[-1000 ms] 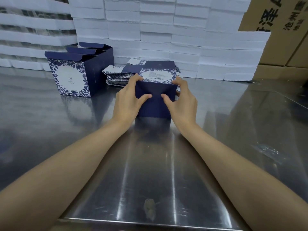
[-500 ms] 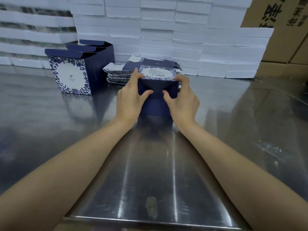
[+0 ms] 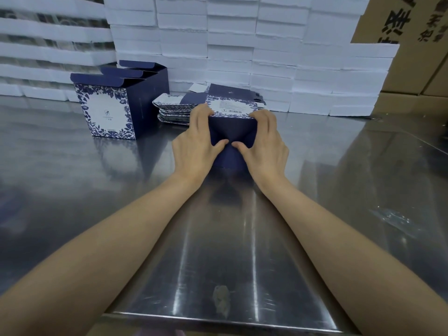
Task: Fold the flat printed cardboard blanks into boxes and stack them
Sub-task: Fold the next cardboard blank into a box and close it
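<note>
Both hands hold a dark blue box that is partly folded. It stands on the shiny steel table, far from the near edge. The left hand grips the box's left side and the right hand grips its right side. The fingers curl over the top edge. The two thumbs press on the dark blue flaps on the side facing the person, and the thumb tips almost touch. The top face of this box has a white panel with a blue leaf border, a barcode and some tiny print that is too small to read. Just behind this box, and a little to its left, lies a pile of flat blanks with the same blue leaf print. Further left of the box stand three finished boxes in a row, one behind the other, with their top flaps up. The front one has a white panel with a small logo and tiny words that cannot be read. Behind the box rises a wall of white foam blocks. To its far right are brown cartons with big black Chinese writing, cut off by the edge.
</note>
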{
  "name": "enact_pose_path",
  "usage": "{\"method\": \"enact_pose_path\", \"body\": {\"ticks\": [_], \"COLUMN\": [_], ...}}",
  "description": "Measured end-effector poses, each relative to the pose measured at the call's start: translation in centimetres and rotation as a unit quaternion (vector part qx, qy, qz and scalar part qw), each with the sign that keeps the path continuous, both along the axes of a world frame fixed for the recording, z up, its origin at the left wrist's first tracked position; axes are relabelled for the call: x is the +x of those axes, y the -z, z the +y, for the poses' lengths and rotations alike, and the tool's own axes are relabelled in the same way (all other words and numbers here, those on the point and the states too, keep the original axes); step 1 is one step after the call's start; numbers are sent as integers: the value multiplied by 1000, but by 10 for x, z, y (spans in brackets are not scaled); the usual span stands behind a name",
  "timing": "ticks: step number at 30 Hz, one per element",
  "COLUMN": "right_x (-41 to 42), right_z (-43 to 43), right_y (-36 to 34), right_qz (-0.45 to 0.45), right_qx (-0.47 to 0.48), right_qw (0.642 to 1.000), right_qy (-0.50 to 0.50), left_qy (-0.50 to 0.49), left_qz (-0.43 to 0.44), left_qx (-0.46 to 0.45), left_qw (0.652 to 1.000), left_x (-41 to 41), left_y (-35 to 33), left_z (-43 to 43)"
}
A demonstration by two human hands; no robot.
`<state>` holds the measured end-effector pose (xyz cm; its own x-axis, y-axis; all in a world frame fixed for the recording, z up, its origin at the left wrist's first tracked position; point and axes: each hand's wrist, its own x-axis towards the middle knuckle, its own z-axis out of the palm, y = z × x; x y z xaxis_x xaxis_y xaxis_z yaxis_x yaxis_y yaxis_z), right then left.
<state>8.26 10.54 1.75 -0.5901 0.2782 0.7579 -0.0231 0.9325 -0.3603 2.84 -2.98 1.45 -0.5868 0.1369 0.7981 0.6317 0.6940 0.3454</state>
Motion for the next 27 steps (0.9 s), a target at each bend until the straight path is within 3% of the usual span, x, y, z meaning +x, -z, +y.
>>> {"method": "enact_pose_path", "body": {"ticks": [12, 17, 20, 23, 25, 27], "right_x": [-6, -10, -9, -8, -9, -8], "right_z": [0, 1, 2, 4, 7, 12], "right_y": [-3, -3, 4, 6, 4, 4], "right_qz": [-32, -13, 14, 58, 59, 55], "right_qx": [59, 51, 35, -87, -222, -295], "right_qw": [998, 998, 999, 994, 972, 951], "right_qy": [16, 28, 9, -31, -51, -76], "left_qy": [-29, -19, 54, 151, 161, 170], "left_qz": [35, 47, 20, -60, -117, -162], "left_qx": [-55, -29, 26, 133, 183, 193], "left_qw": [997, 998, 998, 978, 963, 953], "left_x": [-7, -14, -18, -19, -18, -18], "left_y": [-1, 2, 8, 7, 6, 6], "left_z": [4, 7, 6, 1, -1, -3]}}
